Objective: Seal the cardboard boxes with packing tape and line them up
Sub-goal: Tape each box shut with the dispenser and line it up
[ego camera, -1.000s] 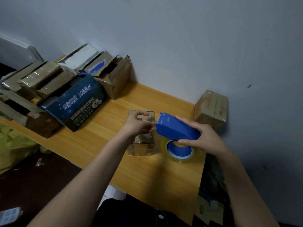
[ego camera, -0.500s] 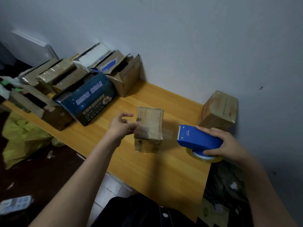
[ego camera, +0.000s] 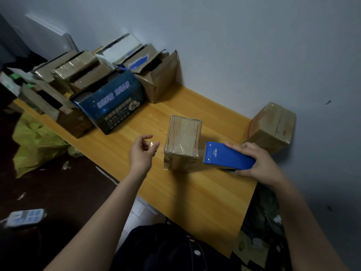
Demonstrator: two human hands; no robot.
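Note:
A small taped cardboard box [ego camera: 182,141] stands upright in the middle of the wooden table [ego camera: 205,196]. My left hand [ego camera: 142,153] hovers just left of it, fingers loosely curled, holding nothing and not touching the box. My right hand [ego camera: 256,163] grips a blue tape dispenser [ego camera: 227,156] that lies low on the table to the right of the box. Another taped box [ego camera: 271,127] sits against the wall at the far right.
A pile of cardboard boxes fills the table's left end: a dark blue printed box [ego camera: 111,102], an open brown box [ego camera: 158,75], several flat taped ones [ego camera: 74,69]. The wall runs along the table's far side. Yellow bags [ego camera: 37,143] lie on the floor.
My left hand let go of the small box and drew back to the left. My right hand carried the dispenser away from the box to the right and lowered it to the table.

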